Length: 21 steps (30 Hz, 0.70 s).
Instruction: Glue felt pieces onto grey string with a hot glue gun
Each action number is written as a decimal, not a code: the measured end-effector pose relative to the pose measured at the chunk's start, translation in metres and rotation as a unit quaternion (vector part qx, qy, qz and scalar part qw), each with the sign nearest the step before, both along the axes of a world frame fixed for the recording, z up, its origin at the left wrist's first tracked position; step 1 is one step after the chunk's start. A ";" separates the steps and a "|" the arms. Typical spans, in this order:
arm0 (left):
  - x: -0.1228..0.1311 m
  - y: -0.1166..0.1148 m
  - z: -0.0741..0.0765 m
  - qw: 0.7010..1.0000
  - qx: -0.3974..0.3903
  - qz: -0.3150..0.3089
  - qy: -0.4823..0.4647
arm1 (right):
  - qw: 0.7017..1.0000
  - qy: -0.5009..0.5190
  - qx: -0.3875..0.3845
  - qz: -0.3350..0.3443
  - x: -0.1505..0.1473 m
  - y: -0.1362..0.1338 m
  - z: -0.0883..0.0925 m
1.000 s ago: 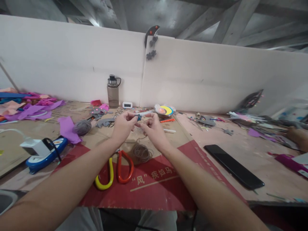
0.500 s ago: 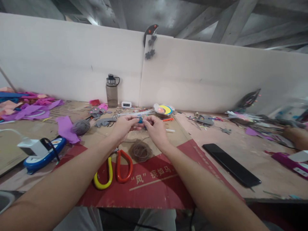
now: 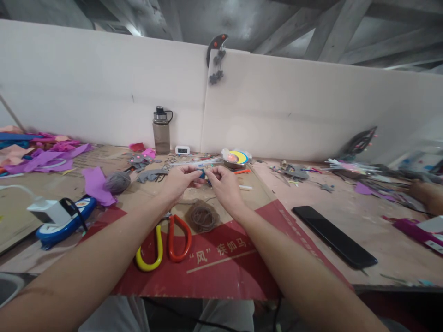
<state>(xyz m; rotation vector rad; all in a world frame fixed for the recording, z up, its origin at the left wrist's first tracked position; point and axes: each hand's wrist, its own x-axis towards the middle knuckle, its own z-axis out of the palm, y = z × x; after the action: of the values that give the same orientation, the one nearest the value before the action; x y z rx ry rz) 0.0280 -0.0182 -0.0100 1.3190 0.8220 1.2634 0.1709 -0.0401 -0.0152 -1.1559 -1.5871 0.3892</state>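
My left hand [image 3: 185, 180] is closed, thumb and fingers pinching a small blue piece [image 3: 202, 173] whose kind I cannot make out. Right beside it, my right hand [image 3: 221, 182] is pinched too, its fingertips at the piece's right side; what they grip is too small to tell. Below the hands lies a loose coil of brown cord [image 3: 202, 216], with a strand running up from it. Scissors with one yellow and one red handle [image 3: 179, 237] rest on the red and brown cardboard [image 3: 224, 276], their blades mostly hidden by my left forearm.
A grey yarn ball [image 3: 117, 182] and purple felt [image 3: 98, 185] lie left, near a blue power strip [image 3: 65, 226]. A bottle [image 3: 161, 133] and small clock [image 3: 182, 150] stand behind. A black phone [image 3: 334, 236] lies right. Another person's hand [image 3: 425, 196] shows at far right.
My hands stay together at the same spot, with only slight finger movement around the blue piece. The whole view has shifted very slightly.
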 end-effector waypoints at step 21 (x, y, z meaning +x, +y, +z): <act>-0.004 -0.002 0.003 0.986 0.049 0.019 0.156 | 0.968 -0.191 0.161 -0.023 0.010 -0.008 0.009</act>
<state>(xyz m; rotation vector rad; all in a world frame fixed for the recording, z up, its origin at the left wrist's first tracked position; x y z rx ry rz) 0.0236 -0.0202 -0.0065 1.6143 1.0176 1.1533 0.1807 -0.0477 -0.0065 -1.0515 -1.8672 -0.1329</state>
